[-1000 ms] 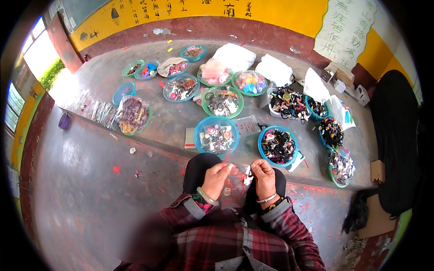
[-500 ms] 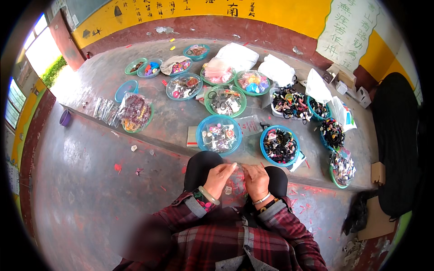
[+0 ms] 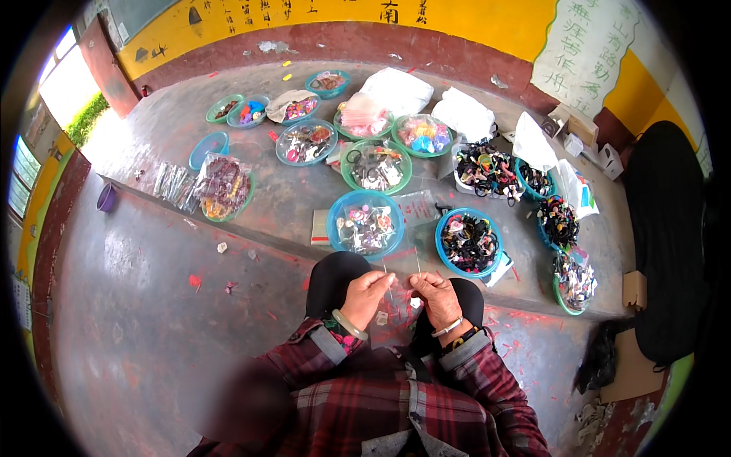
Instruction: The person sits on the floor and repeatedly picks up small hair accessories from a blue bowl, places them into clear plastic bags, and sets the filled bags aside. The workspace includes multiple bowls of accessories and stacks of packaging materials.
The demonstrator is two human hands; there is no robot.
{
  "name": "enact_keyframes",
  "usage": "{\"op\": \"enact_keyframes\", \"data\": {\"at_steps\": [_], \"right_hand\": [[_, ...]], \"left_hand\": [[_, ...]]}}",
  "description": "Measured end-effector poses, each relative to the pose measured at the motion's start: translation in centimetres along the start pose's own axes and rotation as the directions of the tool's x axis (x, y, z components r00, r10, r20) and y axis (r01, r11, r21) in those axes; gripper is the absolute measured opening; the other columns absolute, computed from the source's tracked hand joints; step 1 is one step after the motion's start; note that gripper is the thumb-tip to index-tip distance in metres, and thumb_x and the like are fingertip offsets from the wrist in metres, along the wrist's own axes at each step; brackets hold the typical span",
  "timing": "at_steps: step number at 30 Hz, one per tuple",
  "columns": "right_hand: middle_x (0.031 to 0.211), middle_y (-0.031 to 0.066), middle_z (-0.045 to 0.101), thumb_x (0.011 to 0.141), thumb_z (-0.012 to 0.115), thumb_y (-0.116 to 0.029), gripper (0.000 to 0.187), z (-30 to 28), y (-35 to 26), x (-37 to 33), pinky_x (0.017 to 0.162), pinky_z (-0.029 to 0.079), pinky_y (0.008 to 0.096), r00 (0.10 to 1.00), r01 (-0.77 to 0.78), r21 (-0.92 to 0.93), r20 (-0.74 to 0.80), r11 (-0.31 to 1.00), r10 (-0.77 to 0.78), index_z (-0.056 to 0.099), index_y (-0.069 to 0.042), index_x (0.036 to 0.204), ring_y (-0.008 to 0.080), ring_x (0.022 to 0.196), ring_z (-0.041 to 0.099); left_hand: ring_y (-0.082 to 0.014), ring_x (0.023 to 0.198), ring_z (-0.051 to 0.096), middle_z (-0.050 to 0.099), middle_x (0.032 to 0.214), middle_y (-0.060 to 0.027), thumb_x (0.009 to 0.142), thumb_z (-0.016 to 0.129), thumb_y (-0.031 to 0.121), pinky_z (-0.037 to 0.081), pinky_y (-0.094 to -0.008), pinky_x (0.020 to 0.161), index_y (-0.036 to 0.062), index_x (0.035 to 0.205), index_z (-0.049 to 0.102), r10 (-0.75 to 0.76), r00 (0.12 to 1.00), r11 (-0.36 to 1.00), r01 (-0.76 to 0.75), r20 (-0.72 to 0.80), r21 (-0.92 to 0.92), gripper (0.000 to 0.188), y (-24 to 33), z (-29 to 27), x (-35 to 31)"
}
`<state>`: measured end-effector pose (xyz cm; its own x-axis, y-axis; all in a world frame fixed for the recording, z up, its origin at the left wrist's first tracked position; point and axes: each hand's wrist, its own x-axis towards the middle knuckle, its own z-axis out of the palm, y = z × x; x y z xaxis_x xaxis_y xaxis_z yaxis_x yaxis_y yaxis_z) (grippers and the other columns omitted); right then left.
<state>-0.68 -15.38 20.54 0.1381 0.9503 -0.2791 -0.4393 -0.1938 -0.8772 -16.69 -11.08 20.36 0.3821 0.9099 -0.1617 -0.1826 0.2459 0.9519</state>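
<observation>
Flimsy, clear plastic film [image 3: 418, 261] in fingertip pinch of left hand [image 3: 364, 300] and right hand [image 3: 442, 300].

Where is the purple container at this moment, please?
The purple container is at the left of the head view, on the lower floor, left of the silvery packets.

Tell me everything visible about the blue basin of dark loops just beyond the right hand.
The blue basin is round and open-topped, with a bright, smooth, plastic-looking wall and rim. It sits upright near the front edge of a raised grey floor. A tangled heap of dark loops, dotted with pale and coloured bits, fills most of it. A pale flat piece shows by its right front; whether it runs underneath is hidden. The right hand does not touch the basin.
</observation>
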Motion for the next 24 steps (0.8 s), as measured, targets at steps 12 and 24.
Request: {"op": "enact_keyframes", "data": {"at_steps": [12,24], "right_hand": [[0.080,0.0061,0.065,0.079,0.064,-0.007,0.014,-0.7,-0.4,-0.2,0.070,0.044,0.0245,0.976,-0.148,-0.140,0.142,0.979,0.168,0.065,0.003,0.089,0.0119,0.073,0.058],[0.078,0.0066,0.066,0.075,0.066,-0.002,0.009,-1.0,-0.3,-0.4,0.070,0.044,0.0236,0.995,-0.047,-0.079,0.078,0.996,0.053,0.066,0.003,0.083,0.0106,0.072,0.058]], "left_hand": [[-0.0046,0.063,0.049,0.062,0.079,-0.0023,0.087,0.057,0.013,0.040,-0.0200,0.057,-0.0005,0.088,0.062,0.008,0.999,1.000,-0.009,0.047,0.025,0.015,-0.1,-1.1,0.0],[-0.0048,0.066,0.049,0.061,0.081,-0.0008,0.086,0.059,0.014,0.040,-0.0196,0.060,0.0007,0.093,0.062,-0.041,0.988,0.999,0.043,0.148,-0.010,0.015,-0.4,-0.8,-0.2]]}}
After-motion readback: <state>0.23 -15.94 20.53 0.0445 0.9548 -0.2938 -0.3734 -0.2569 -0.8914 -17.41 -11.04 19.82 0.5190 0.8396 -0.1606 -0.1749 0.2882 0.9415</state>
